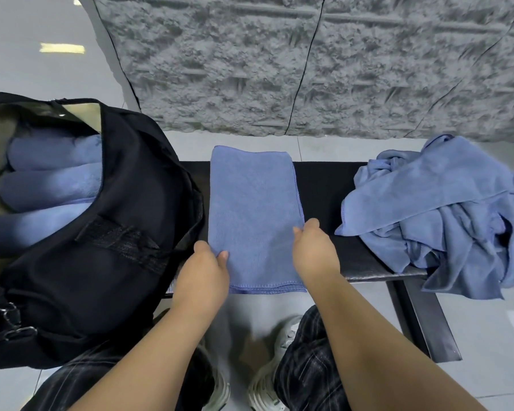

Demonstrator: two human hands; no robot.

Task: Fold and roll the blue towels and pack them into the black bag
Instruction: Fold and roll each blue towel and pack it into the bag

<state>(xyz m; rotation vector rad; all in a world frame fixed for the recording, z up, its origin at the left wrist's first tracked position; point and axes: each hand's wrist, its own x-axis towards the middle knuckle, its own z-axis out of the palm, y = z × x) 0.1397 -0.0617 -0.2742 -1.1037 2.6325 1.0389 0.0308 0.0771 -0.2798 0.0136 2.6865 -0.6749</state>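
Both our hands, left hand [204,262] and right hand [310,241], pinch the folded towel [250,209] beside the black bag [107,262]; fold done, rolling it tight likely comes next.

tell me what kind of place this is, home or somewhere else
Probably not a home: more likely a hallway or workroom in a public or commercial building. The towel lies on a narrow black bench standing on a glossy pale tiled floor, against a wall of rough grey stone-look panels.

Black bench [333,185] before rough grey wall [309,60] (pale tiled floor [42,54] beneath)
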